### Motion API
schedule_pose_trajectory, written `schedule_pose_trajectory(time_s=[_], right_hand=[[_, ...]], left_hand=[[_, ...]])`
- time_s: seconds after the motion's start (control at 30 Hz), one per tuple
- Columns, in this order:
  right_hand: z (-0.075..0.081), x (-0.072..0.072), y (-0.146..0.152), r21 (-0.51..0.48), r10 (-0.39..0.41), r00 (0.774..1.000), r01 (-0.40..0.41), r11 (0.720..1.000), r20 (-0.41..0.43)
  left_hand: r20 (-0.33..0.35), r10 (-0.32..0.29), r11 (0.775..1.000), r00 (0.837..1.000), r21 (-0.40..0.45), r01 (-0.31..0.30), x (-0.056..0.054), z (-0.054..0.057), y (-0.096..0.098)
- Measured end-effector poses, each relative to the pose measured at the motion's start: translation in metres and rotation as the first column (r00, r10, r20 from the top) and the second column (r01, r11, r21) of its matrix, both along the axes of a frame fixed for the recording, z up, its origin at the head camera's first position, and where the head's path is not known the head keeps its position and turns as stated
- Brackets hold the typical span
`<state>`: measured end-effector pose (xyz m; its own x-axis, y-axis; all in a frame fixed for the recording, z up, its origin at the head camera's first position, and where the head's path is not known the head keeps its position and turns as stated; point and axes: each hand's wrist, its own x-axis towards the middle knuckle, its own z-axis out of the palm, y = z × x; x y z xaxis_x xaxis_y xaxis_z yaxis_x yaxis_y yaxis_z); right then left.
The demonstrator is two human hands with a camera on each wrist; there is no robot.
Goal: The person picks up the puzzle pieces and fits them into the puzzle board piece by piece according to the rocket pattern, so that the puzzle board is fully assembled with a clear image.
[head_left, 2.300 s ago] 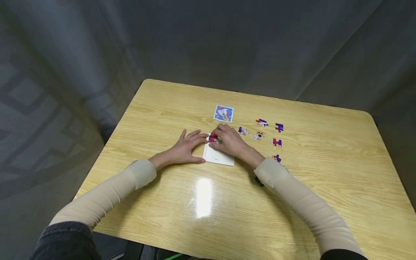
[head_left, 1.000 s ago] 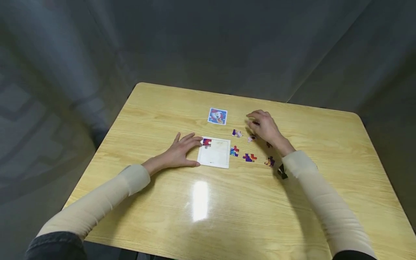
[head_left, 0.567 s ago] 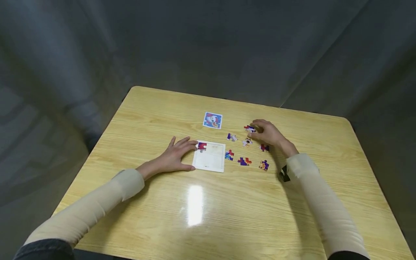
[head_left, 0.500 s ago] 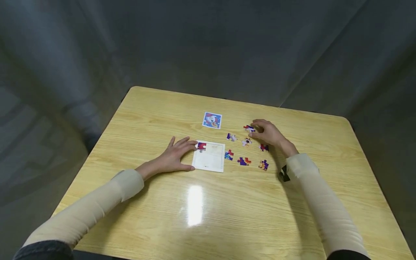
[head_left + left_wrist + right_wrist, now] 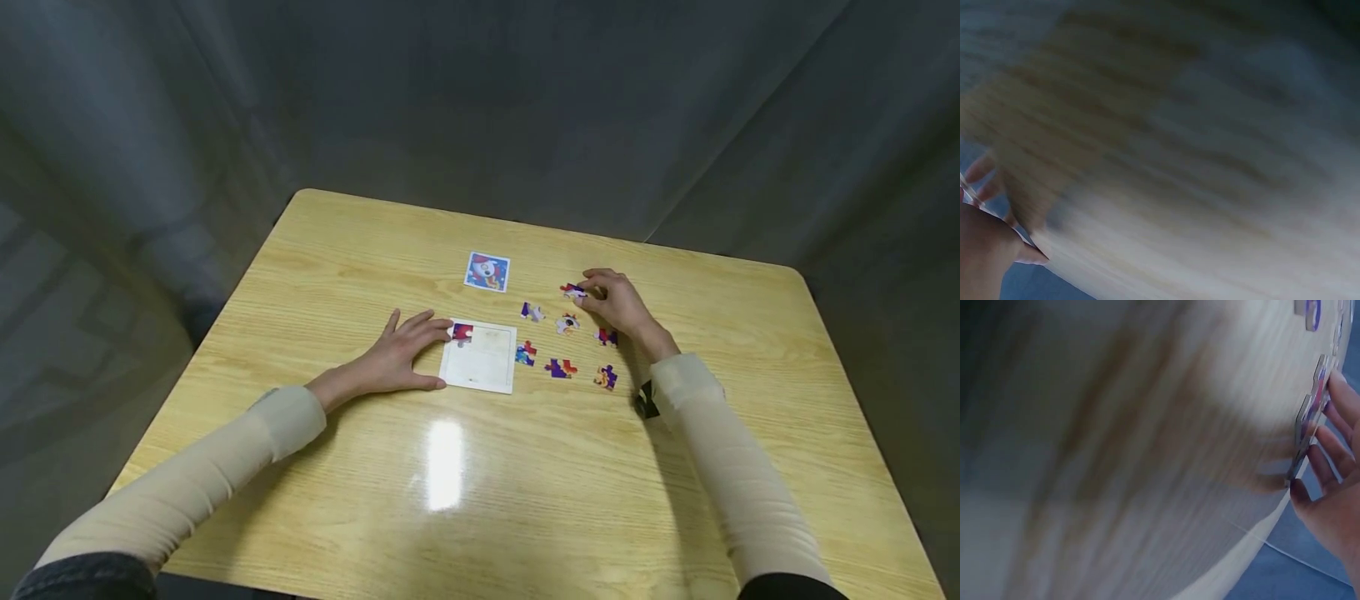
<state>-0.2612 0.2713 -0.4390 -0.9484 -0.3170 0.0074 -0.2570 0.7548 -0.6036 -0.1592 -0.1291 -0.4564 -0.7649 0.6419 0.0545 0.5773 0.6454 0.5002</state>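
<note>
A white puzzle tray lies on the table with a red and purple puzzle piece in its far left corner. My left hand rests beside it, fingers spread, fingertips and thumb right at the tray's left edge. Farther right, my right hand pinches a red, purple and white puzzle piece by its right side, low over the table. In the right wrist view, the thumb and fingers curl at the edges of thin pieces. The left wrist view shows only part of the left hand.
Several loose puzzle pieces lie right of the tray, among them a purple and white one, a blue and red one and a purple and orange one. A square picture card lies beyond the tray. A grey curtain hangs behind the table.
My right hand has left the corner piece in the tray and moved right to a loose piece at the back. The left hand stays at the tray's edge; the head view has shifted.
</note>
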Motion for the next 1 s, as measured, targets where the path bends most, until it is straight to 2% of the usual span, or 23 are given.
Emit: schedule_pose_trajectory(time_s=[0.33,0.7,1.0], right_hand=[[-0.001,-0.001,-0.001,0.060,0.045,0.998,-0.042,0.997,-0.036],[-0.002,-0.005,-0.006,0.070,0.018,0.998,-0.014,0.997,-0.061],[-0.004,-0.004,0.002,0.161,0.012,0.994,0.006,0.987,-0.111]], left_hand=[[0.003,0.008,1.000,1.000,0.010,-0.008,0.004,-0.002,0.000],[-0.014,0.019,1.000,1.000,0.008,-0.018,0.002,-0.003,-0.003],[0.007,0.003,1.000,1.000,0.019,-0.003,0.000,-0.007,0.007]])
